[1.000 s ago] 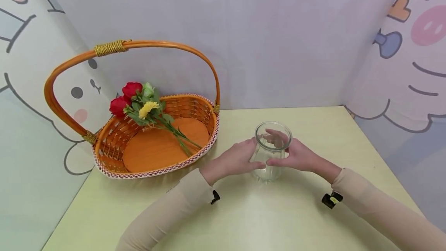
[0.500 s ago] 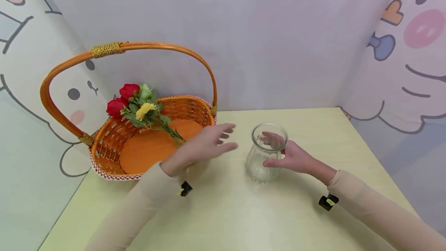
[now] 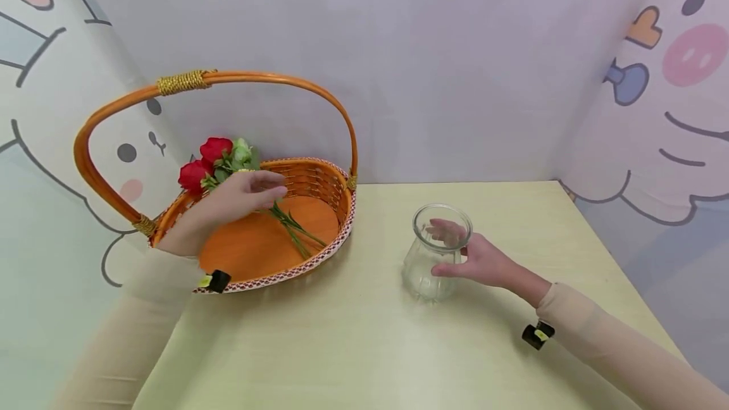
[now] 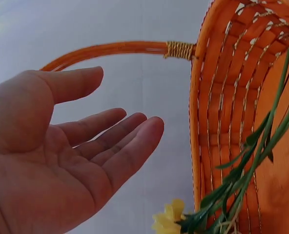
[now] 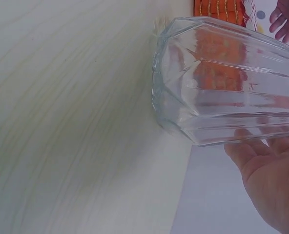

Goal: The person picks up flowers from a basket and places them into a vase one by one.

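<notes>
A clear glass vase [image 3: 424, 274] with a round rim stands upright on the table. My right hand [image 3: 484, 261] holds it around the neck, thumb on the near side and fingers behind. In the right wrist view the faceted lower part of the vase [image 5: 217, 92] shows beside that hand [image 5: 276, 180]. My left hand [image 3: 239, 198] is over the orange wicker basket [image 3: 250, 264], fingers extended and holding nothing. Beneath it lies a bunch of flowers with red blooms [image 3: 215, 149], partly covered by the hand. Green stems [image 4: 261, 151] and a yellow flower [image 4: 169, 218] appear in the left wrist view.
The basket's tall arched handle [image 3: 273, 76] rises over the flowers and my left hand. A pale wood table [image 3: 376, 347] bears the basket and vase. Behind is a light curtain [image 3: 455, 68], with cartoon-printed panels at both sides.
My left hand has let go of the vase and moved left, across to above the flowers in the basket. My right hand stays at the vase, which has shifted slightly left.
</notes>
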{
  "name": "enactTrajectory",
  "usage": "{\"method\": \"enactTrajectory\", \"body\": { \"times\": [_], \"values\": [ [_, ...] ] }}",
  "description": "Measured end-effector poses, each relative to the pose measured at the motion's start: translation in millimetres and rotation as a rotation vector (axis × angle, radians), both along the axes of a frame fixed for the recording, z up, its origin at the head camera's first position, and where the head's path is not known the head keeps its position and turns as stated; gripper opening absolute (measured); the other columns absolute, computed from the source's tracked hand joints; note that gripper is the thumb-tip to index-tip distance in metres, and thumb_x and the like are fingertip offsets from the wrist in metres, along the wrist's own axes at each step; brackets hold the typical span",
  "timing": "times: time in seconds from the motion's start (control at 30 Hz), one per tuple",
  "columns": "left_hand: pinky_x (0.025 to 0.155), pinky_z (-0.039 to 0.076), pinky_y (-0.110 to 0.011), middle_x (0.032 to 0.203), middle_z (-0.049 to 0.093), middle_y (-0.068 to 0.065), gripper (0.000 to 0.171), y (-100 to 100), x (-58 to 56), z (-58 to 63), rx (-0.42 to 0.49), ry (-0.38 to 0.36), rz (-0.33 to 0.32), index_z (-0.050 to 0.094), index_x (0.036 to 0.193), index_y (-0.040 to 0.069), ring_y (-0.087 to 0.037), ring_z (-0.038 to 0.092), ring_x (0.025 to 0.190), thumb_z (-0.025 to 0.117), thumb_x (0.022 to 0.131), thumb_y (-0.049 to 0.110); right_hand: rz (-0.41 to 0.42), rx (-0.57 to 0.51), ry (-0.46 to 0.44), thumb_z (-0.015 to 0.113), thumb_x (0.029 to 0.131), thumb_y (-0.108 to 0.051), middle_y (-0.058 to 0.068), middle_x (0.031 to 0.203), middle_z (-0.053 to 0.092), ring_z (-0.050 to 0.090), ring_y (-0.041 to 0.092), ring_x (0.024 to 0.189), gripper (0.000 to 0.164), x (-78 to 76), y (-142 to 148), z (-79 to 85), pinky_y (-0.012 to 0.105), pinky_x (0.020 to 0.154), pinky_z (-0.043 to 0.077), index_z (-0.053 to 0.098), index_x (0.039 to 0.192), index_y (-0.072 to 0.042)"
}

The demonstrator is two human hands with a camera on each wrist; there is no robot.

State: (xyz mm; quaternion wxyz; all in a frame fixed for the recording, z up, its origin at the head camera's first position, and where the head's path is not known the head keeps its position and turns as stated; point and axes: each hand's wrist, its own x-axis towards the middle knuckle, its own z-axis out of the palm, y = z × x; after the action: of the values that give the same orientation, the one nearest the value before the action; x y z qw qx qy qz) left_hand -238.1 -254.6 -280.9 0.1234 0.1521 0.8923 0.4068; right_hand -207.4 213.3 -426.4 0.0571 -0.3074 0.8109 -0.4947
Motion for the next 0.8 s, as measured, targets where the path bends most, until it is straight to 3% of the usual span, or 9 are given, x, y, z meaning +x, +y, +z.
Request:
{"method": "enactTrajectory", "body": {
  "times": [0.17,0.33,0.5,0.57,0.67,0.8],
  "values": [
    [0.098,0.054,-0.032,0.142,0.054,-0.02,0.064,-33.6,-6.8,3.1,0.158,-0.045,0.144,0.043,0.149,-0.001,-0.012,0.068,0.11,0.058,0.104,0.041,0.001,-0.004,0.003,0.088,0.082,-0.021,0.017,0.144,0.055,0.052,0.03,0.135,0.084,-1.5,0.1,-0.3,0.031,0.099,0.051,0.042,0.153,-0.018],
    [0.094,0.055,-0.026,0.134,0.058,-0.009,0.068,-62.8,-15.7,-3.5,0.248,-0.077,0.286,0.039,0.151,-0.001,-0.001,0.068,0.101,0.057,0.103,0.043,-0.009,0.014,0.002,0.087,0.083,-0.023,0.012,0.148,0.053,0.052,0.028,0.135,0.085,-1.0,-0.9,0.9,0.041,0.101,0.051,0.041,0.154,-0.018],
    [0.089,0.058,-0.026,0.111,0.068,0.008,0.064,-93.2,-25.1,-11.7,0.316,-0.218,0.316,0.035,0.15,-0.003,-0.007,0.071,0.096,0.056,0.105,0.037,-0.013,0.021,0.002,0.087,0.083,-0.024,0.008,0.15,0.051,0.052,0.026,0.135,0.084,-0.8,-2.9,3.4,0.042,0.104,0.049,0.041,0.153,-0.023],
    [0.087,0.058,-0.026,0.108,0.068,0.009,0.062,-101.6,-28.5,-15.7,0.304,-0.265,0.323,0.035,0.149,-0.004,-0.007,0.071,0.093,0.054,0.106,0.037,-0.013,0.019,-0.003,0.087,0.083,-0.024,0.007,0.15,0.051,0.052,0.026,0.134,0.084,-0.8,-2.9,3.4,0.042,0.104,0.049,0.041,0.153,-0.024],
    [0.091,0.057,-0.03,0.129,0.061,-0.008,0.065,-108.7,-33.1,-23.5,0.285,-0.332,0.338,0.03,0.153,-0.005,-0.008,0.07,0.093,0.05,0.107,0.037,-0.022,0.023,-0.006,0.088,0.082,-0.025,0.004,0.151,0.05,0.052,0.025,0.135,0.084,-0.5,-2.2,2.5,0.043,0.104,0.049,0.042,0.152,-0.025],
    [0.1,0.053,-0.034,0.158,0.024,-0.028,0.066,-115.3,-38.4,-34.9,0.31,-0.418,0.379,0.021,0.157,-0.004,-0.011,0.069,0.097,0.044,0.109,0.036,-0.028,0.022,-0.011,0.088,0.082,-0.024,0.005,0.15,0.051,0.052,0.025,0.134,0.084,0.0,-1.3,1.0,0.046,0.105,0.048,0.042,0.153,-0.023]
  ]
}}
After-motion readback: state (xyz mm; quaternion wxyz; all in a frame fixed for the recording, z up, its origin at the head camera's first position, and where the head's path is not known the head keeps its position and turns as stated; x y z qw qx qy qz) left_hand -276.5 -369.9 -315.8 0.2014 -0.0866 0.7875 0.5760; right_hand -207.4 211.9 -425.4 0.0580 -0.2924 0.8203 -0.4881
